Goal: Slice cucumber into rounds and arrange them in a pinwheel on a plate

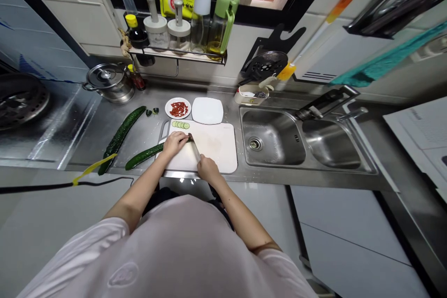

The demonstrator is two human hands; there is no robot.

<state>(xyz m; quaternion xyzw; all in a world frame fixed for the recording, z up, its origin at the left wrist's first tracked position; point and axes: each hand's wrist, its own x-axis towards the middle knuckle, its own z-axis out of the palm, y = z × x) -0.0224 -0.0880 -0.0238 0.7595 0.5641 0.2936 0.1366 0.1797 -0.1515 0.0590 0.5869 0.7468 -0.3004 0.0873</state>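
My left hand (175, 143) is closed over the cut end of a cucumber (145, 155), which lies partly on a white cutting board (220, 142) and sticks out past its left edge. In my right hand (208, 167) is a knife (195, 151), its blade pointing away from me, with the tip side close to the cucumber's end by my left fingertips. Several thin cucumber slices (180, 125) lie overlapping in a row at the board's upper left. My fingers hide the exact spot where blade and cucumber meet.
A whole cucumber (122, 135) lies on the counter at left, near two cut-off ends (152, 111). Behind the board are a plate of chopped red pieces (179, 108) and a white plate (207, 110). A steel pot (110, 83) stands back left; a double sink (274, 137) is at right.
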